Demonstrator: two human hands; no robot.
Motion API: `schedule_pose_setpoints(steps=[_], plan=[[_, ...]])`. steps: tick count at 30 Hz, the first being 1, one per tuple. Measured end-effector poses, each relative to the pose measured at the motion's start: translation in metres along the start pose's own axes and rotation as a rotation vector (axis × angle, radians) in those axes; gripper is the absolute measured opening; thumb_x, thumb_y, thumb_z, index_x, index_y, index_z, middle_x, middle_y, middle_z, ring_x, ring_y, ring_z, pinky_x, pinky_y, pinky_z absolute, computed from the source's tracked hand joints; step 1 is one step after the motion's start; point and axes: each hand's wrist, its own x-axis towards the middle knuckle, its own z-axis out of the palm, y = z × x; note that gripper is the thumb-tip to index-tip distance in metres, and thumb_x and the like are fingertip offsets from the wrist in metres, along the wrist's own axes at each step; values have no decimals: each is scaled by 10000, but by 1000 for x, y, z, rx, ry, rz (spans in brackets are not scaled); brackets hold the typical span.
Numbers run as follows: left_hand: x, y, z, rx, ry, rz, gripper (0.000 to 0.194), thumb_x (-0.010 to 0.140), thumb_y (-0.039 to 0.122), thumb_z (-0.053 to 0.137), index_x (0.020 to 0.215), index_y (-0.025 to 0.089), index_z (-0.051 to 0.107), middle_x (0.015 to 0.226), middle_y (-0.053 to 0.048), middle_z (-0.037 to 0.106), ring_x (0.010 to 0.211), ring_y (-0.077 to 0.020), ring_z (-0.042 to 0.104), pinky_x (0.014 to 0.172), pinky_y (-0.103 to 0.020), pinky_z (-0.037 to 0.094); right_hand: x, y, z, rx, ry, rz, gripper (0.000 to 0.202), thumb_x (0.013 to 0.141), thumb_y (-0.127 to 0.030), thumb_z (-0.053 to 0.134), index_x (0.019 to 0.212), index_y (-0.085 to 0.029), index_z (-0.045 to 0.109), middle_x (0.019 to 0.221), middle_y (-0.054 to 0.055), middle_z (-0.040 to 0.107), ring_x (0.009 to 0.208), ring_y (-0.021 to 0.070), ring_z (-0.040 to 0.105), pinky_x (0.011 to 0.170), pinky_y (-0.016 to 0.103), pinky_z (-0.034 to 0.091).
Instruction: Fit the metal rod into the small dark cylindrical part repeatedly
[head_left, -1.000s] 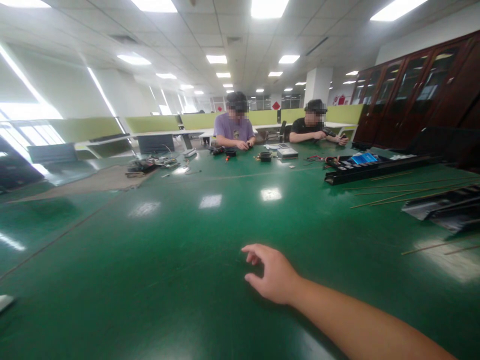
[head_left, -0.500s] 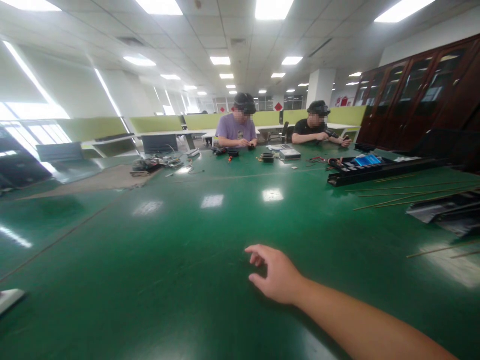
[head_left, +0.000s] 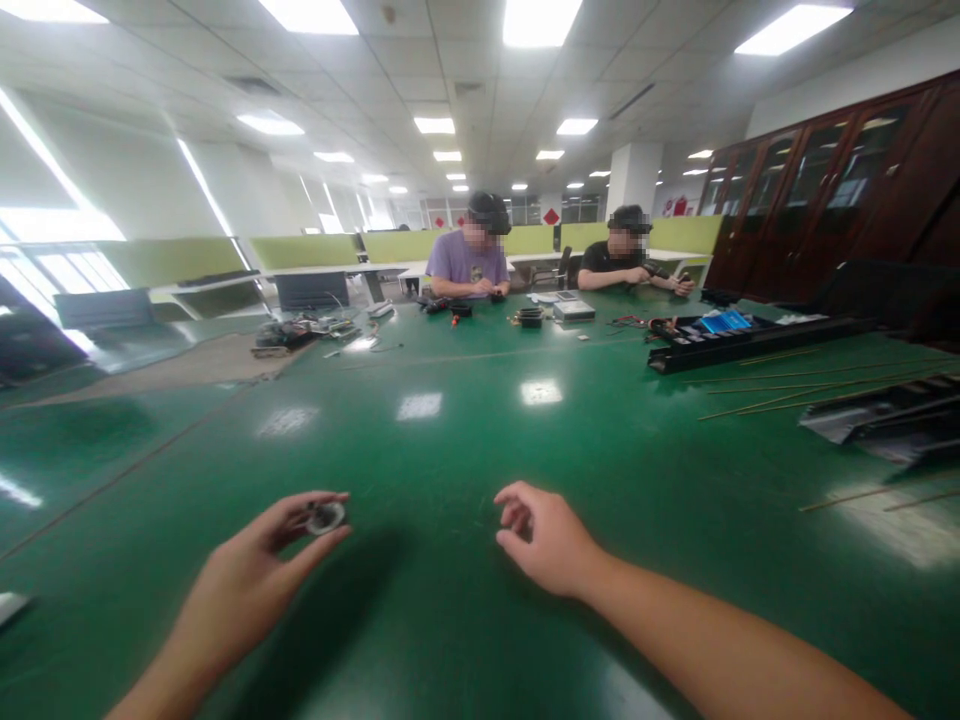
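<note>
Between the thumb and fingers of my left hand (head_left: 259,560) is a small round part (head_left: 325,517) with a pale ring-like rim and a darker centre; its exact kind is too small to make out. That hand is raised above the green tabletop (head_left: 420,620), with its shadow falling to the right. My right hand (head_left: 551,540) is low over the table, to the right of the left one. Its fingers are curled loosely, a gap stays between thumb and forefinger, and nothing shows in it.
Across the table two people sit working at small items. Black trays (head_left: 750,345) and thin rods (head_left: 765,405) lie at the right. A heap of cables and parts (head_left: 292,335) sits at the far left, and a grey box (head_left: 574,311) near the far edge. A white object (head_left: 10,607) is at the left.
My left hand has come into view from the lower left, holding the small round part. The right hand stays nearly in place, its thumb and forefinger slightly closer together.
</note>
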Motion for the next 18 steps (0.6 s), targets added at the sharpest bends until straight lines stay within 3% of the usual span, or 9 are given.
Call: schedule_pose_setpoints(steps=[4, 7, 12, 18], plan=[[13, 28, 62, -64, -278, 236, 371, 705, 442, 791, 1013, 241, 740, 982, -75, 733, 885, -266, 664, 849, -313, 512, 2, -1, -1, 65, 24, 23, 229, 748, -92, 623, 955, -190, 607, 825, 14, 670, 679, 133, 607, 625, 237, 486], [7, 45, 94, -12, -411, 410, 274, 808, 363, 710, 1068, 277, 721, 1048, -65, 706, 943, -248, 641, 867, -296, 492, 2, -1, -3, 122, 27, 45, 265, 736, -71, 609, 973, -187, 583, 846, 17, 672, 669, 130, 607, 628, 241, 491], [-3, 38, 110, -20, -489, 484, 282, 892, 328, 617, 1166, 288, 671, 1113, -76, 676, 1012, -240, 621, 901, -295, 474, 3, 5, -2, 144, 7, 47, 400, 713, -28, 593, 1067, -209, 556, 877, 10, 668, 696, 140, 624, 639, 249, 497], [-3, 17, 114, -100, -366, 402, 373, 814, 323, 726, 1175, 257, 660, 1147, -101, 672, 1060, -270, 619, 960, -342, 462, 0, 2, -3, 96, -16, 46, 438, 719, -29, 596, 1107, -227, 559, 893, 7, 674, 733, 150, 639, 671, 257, 501]])
